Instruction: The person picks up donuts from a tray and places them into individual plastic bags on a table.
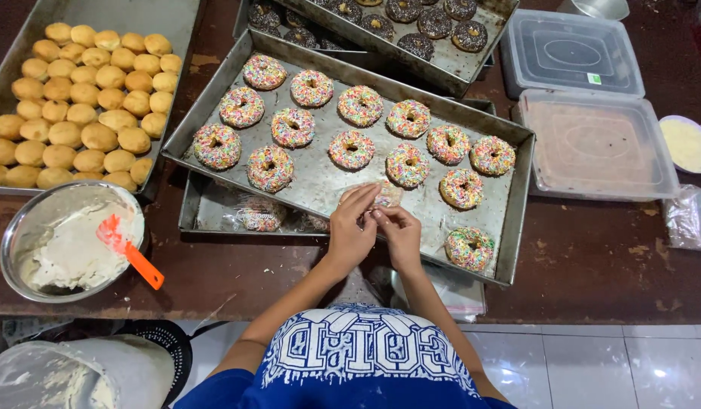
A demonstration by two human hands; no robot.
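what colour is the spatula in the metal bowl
Orange, the spatula resting in the cream-filled metal bowl; seen in the head view.

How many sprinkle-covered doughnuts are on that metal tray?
15: fourteen rainbow-sprinkled ring doughnuts lie across the grey metal tray; one more is held by left hand and right hand; others may hide beneath.

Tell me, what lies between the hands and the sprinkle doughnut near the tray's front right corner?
In the head view, only bare tray floor lies between the hands and that sprinkle doughnut; no other doughnut sits in that stretch.
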